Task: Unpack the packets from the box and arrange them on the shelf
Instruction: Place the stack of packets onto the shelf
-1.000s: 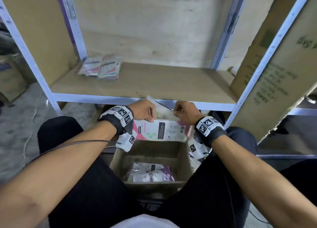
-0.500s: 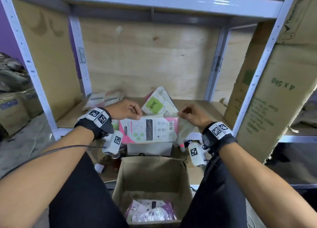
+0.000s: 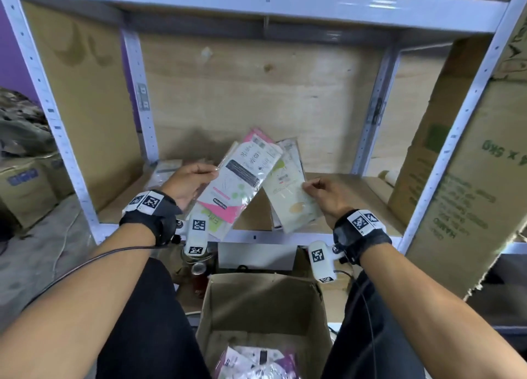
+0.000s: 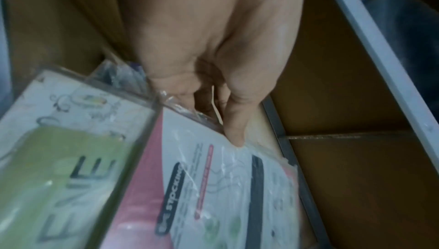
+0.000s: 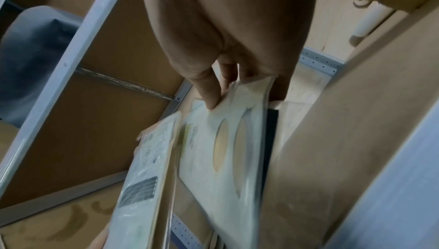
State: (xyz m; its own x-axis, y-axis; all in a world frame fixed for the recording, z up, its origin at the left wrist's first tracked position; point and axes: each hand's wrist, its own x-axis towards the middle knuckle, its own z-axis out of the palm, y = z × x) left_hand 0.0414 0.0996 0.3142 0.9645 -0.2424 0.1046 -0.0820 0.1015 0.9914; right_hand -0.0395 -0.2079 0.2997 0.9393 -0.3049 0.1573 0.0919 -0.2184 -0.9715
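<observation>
My left hand (image 3: 196, 176) pinches the edge of a pink-and-white stocking packet (image 3: 242, 176), with a green-labelled packet (image 3: 216, 224) under it; the left wrist view shows the thumb (image 4: 234, 121) pressed on the pink packet (image 4: 213, 187) beside the green one (image 4: 59, 168). My right hand (image 3: 319, 190) pinches a pale cream packet (image 3: 291, 199), seen with an oval window (image 5: 221, 151) in the right wrist view, and another lies behind it. Both bundles hang above the wooden shelf (image 3: 342, 185). The open cardboard box (image 3: 265, 301) sits below, between my knees, with several packets (image 3: 256, 364) inside.
Earlier packets (image 3: 165, 170) lie at the shelf's back left. White metal uprights (image 3: 45, 105) frame the bay. A large cardboard carton (image 3: 467, 179) leans at the right. Bottles and a white box (image 3: 256, 256) sit under the shelf. More cartons (image 3: 25, 185) stand at far left.
Both hands rose from the box to shelf height. The stack they held together has split, the left taking the pink and green packets, the right the cream ones.
</observation>
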